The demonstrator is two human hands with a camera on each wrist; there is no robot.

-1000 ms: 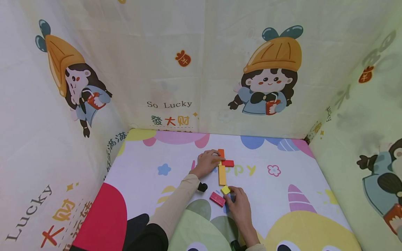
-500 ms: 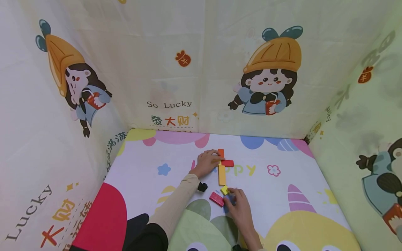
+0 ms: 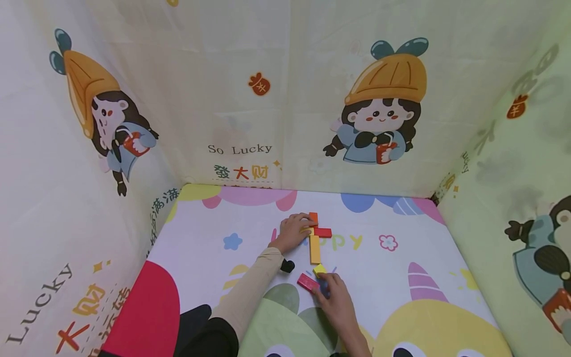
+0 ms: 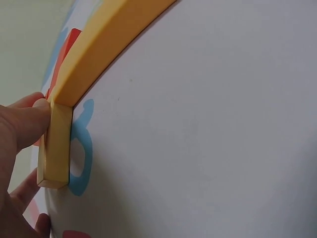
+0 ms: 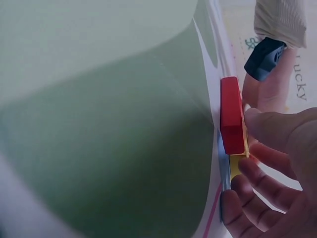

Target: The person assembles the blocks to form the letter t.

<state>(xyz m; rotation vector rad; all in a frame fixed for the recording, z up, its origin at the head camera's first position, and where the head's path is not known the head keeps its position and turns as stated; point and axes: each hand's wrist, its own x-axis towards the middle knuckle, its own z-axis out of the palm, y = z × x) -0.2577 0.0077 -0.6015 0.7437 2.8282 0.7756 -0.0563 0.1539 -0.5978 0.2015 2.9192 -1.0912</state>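
On the mat, my left hand [image 3: 292, 235] grips a pale yellow block [image 4: 59, 148], thumb along its side. Its fingers reach beside an orange block [image 3: 314, 217]. A red block [image 3: 323, 232] juts right from there, and a longer yellow-orange block [image 3: 314, 249] extends toward me. Nearer lie a small bright yellow block [image 3: 318, 270] and a rosy red block [image 3: 307, 281]. My right hand [image 3: 337, 300] has loosely bent fingers: the index tip is at the yellow block, the thumb tip right at the red block's end. Its fingers partly hide the yellow block in the right wrist view.
The blocks lie on a printed mat [image 3: 276, 267] with cartoon shapes and letters. Cartoon-printed cloth walls [image 3: 303, 124] rise behind and at both sides. A black wrist device [image 3: 288, 266] shows by the left sleeve.
My right hand has drawn slightly back toward me, its index and thumb lower beside the small yellow and red blocks. The small yellow block has turned a little. The left hand stays in place.
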